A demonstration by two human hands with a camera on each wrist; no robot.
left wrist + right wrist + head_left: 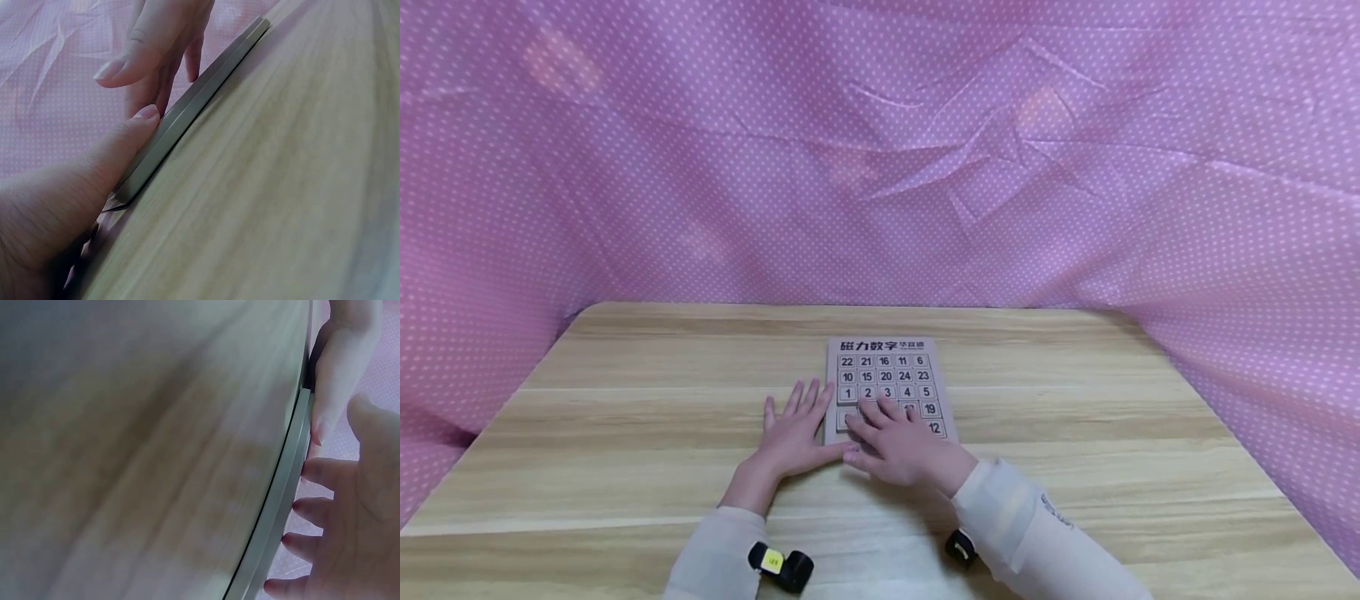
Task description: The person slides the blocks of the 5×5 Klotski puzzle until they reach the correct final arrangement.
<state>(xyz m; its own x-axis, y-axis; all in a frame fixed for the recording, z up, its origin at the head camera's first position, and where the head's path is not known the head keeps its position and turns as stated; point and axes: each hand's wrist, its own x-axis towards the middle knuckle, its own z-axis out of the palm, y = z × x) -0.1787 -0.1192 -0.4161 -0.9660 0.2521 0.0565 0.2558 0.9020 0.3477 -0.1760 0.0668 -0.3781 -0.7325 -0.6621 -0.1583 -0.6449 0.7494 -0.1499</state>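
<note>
A number sliding puzzle [940, 367] lies flat on the table, with rows of numbered square tiles [886, 377] and dark lettering along its far edge. My left hand [793, 437] rests at the puzzle's left side, fingers spread along that edge and thumb at the near corner. In the left wrist view the left thumb [134, 134] touches the board's near side. Over the lower rows is my right hand [898, 446], its fingers spread and their tips on the tiles. The right hand [359, 519] hides several tiles of the two nearest rows.
The puzzle stands on a light wood-grain table [662, 400]. Pink dotted cloth [880, 167] hangs behind the table and along both sides. A black wrist device with a yellow label [778, 565] is on the left sleeve, and another black device [960, 548] is at the right wrist.
</note>
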